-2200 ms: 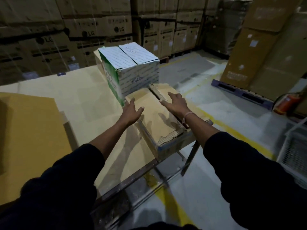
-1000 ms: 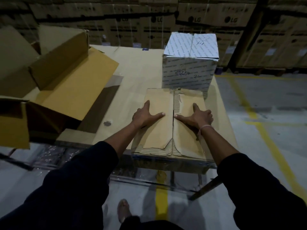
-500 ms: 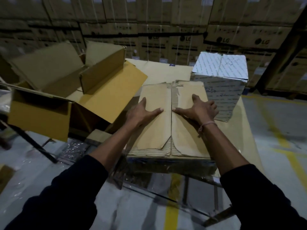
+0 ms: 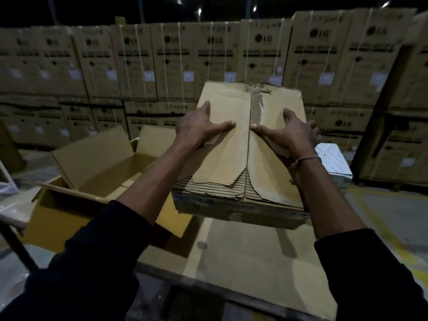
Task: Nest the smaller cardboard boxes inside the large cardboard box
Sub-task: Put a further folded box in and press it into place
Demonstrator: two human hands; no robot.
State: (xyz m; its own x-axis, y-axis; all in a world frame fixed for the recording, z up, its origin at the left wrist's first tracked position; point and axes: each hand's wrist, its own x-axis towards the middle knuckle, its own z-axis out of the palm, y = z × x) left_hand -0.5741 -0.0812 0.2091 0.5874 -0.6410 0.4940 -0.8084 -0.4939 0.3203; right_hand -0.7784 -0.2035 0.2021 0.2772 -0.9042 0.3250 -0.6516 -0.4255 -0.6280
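A worn brown cardboard box (image 4: 234, 158) with torn top flaps is lifted above the table, tilted toward me. My left hand (image 4: 199, 128) grips its left side, thumb lying across the top flap. My right hand (image 4: 291, 133) grips its right side, thumb near the centre seam. The large cardboard box (image 4: 99, 167) stands to the left with its flaps up and its inside bare as far as I can see. A white printed box (image 4: 333, 165) sits on the table at the right, partly hidden behind my right forearm.
The table (image 4: 250, 258) is covered with flat cardboard sheet, its near edge just below my arms. Stacked LG cartons (image 4: 176, 63) form a wall behind. More cartons on a pallet (image 4: 393, 140) stand at the right. Yellow floor lines (image 4: 391, 239) run along the right.
The brown box has risen off the table in both hands and moved toward the large box. The view has swung up and left.
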